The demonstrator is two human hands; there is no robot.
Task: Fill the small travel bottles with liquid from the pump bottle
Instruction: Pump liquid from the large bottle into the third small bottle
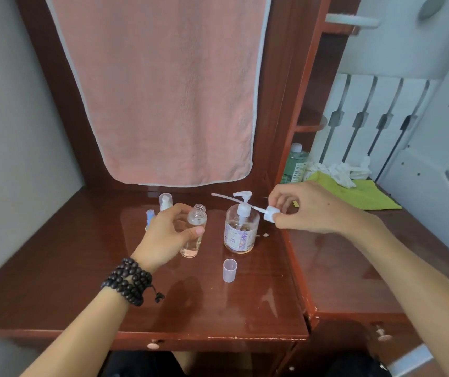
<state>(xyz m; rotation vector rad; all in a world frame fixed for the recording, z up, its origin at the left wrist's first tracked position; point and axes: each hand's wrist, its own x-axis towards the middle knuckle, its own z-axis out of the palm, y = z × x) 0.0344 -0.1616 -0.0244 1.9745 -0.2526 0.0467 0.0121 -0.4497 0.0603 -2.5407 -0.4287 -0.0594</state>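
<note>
Nearest on the bench (81,289) stood a small loose cap (229,270). The left hand (163,235) grasped an open travel bottle (194,232), seemingly almost empty, so filling was barely begun. The right hand (307,208) pinched the removed spray top (269,213) in its fingers (279,200), its tube crossing the pump bottle (241,229). Two more small bottles (165,201) waited behind, uncapped or not was unclear.
</note>
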